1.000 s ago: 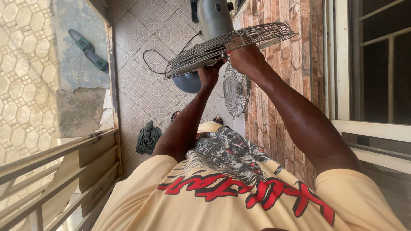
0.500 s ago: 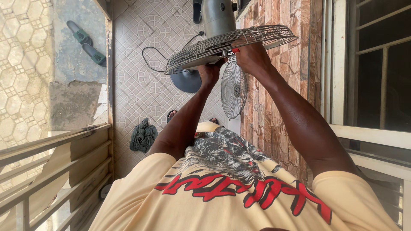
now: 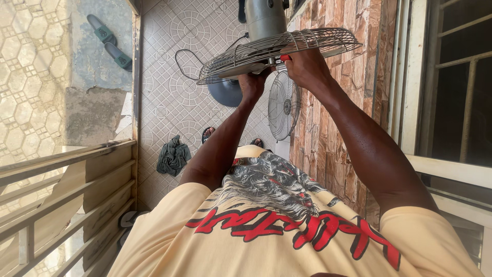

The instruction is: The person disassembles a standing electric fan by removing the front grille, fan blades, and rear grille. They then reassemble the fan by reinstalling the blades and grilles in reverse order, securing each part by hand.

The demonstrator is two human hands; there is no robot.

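Fan guard (image 3: 279, 54), round wire mesh, grey metal, top centre of frame, still fixed to grey motor housing (image 3: 264, 18). Left hand (image 3: 253, 84) curled on its lower rim from below; right hand (image 3: 307, 66) closed on rim just right, pinching something red (image 3: 285, 58). Second wire guard (image 3: 284, 105) leans on brick wall (image 3: 333, 133). Dark round base (image 3: 225, 92), cable (image 3: 182, 64), rag (image 3: 173, 155) on patterned tile floor (image 3: 169, 102).

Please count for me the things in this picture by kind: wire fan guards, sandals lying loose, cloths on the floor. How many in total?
Wire fan guards: 2 (held guard, leaning guard)
Loose sandals: 2
Cloth: 1
Total: 5
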